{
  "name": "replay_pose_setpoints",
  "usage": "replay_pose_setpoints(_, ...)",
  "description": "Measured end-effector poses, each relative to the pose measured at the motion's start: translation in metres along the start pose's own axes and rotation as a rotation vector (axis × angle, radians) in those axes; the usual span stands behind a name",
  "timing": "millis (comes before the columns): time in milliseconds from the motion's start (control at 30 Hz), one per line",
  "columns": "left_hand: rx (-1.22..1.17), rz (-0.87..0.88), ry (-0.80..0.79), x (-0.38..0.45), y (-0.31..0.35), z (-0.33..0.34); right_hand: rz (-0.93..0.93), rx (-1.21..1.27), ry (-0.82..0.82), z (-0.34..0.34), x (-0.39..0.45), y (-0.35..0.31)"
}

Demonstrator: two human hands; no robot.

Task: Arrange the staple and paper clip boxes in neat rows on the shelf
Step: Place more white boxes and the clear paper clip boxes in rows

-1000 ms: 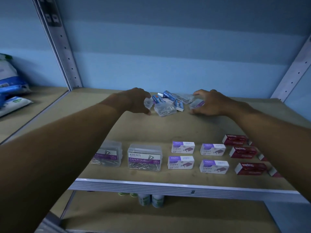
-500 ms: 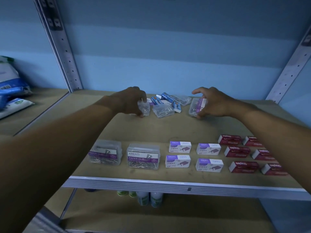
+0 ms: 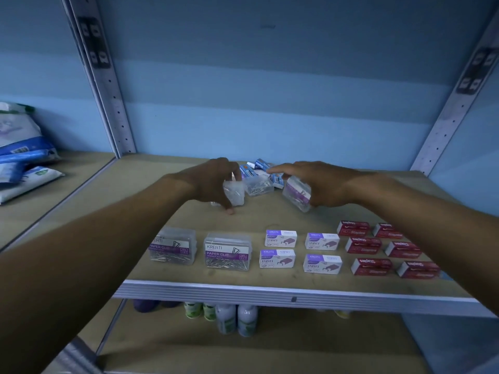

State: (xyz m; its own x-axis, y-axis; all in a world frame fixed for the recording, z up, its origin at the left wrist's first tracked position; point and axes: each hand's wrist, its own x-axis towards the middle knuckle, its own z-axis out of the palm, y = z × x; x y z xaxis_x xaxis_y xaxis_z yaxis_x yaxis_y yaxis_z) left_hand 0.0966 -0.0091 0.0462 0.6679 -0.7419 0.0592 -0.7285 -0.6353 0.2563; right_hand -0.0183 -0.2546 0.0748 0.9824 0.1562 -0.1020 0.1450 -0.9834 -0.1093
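Observation:
My left hand (image 3: pixel 213 180) grips a clear paper clip box (image 3: pixel 234 193) just above the shelf (image 3: pixel 270 290). My right hand (image 3: pixel 321 184) holds a second clear box with a purple label (image 3: pixel 295 192), tilted. Between them, at the back, lies a third clear box (image 3: pixel 258 185) among small blue staple boxes (image 3: pixel 260 166). Near the front edge stand two clear paper clip boxes (image 3: pixel 228 252) (image 3: pixel 172 245), several white-and-purple staple boxes (image 3: pixel 280 238) and several red staple boxes (image 3: pixel 363 244) in rows.
Blue and white packets (image 3: pixel 24 157) lie on the neighbouring shelf to the left. Bottles (image 3: pixel 235 319) stand on the shelf below. Perforated metal uprights (image 3: pixel 108 85) (image 3: pixel 456 109) frame the bay, with a blue back wall behind.
Both hands have lifted a clear box each out of the back pile and drawn them toward the front. The right hand's box has tilted.

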Motion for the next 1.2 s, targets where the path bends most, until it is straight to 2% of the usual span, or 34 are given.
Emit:
replay_pose_setpoints(167,-0.059,0.005,0.015,-0.005,0.003,0.003,-0.011,-0.002,0.000,0.013,-0.001,-0.013)
replay_pose_setpoints(333,-0.128,-0.004,0.041,-0.013,0.002,0.004,0.114,0.118,0.025,0.017,-0.006,-0.018)
replay_pose_setpoints(500,-0.245,-0.082,0.023,-0.025,0.005,-0.001,0.247,0.238,0.249,0.026,-0.018,-0.021)
replay_pose_setpoints(667,-0.293,-0.100,0.057,-0.039,0.011,0.000,0.306,0.384,0.401,0.045,-0.024,-0.020)
replay_pose_setpoints(1033,-0.254,-0.030,0.059,-0.052,0.014,0.010,0.248,0.498,0.450,0.053,-0.029,-0.020)
replay_pose_setpoints(1200,-0.314,-0.074,0.088,-0.053,0.004,0.012,0.261,0.522,0.438,0.053,-0.031,-0.017)
